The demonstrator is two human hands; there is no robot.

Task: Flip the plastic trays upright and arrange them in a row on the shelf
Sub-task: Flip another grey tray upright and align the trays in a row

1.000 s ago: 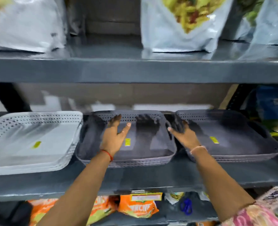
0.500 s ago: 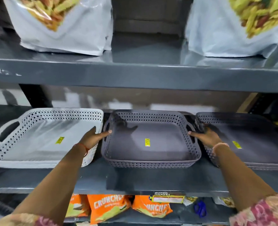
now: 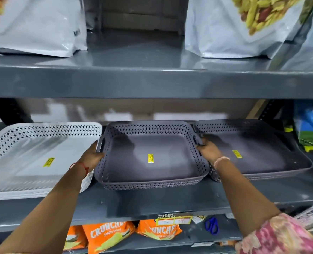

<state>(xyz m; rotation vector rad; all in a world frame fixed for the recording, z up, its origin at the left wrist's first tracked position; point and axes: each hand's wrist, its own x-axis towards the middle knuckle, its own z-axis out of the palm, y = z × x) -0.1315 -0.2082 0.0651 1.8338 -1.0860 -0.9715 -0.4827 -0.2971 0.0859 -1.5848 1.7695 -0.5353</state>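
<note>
Three perforated plastic trays sit upright side by side on the grey middle shelf (image 3: 152,200). The white tray (image 3: 32,162) is at the left, a grey tray (image 3: 152,173) in the middle, a darker grey tray (image 3: 258,162) at the right. Each has a yellow sticker on its floor. My left hand (image 3: 92,156) grips the middle tray's left handle, wedged against the white tray. My right hand (image 3: 208,149) grips its right handle, above the right tray's near corner.
Large white snack bags (image 3: 36,26) stand on the upper shelf (image 3: 152,81). Orange chip packets (image 3: 108,233) and blue scissors (image 3: 211,225) lie on the lower shelf. Colourful packets (image 3: 311,129) sit right of the trays. A price label (image 3: 173,219) hangs on the shelf's front edge.
My hands went from resting on the trays to the middle tray's two side handles. The middle tray now sits squarely between its neighbours, and my view has moved closer.
</note>
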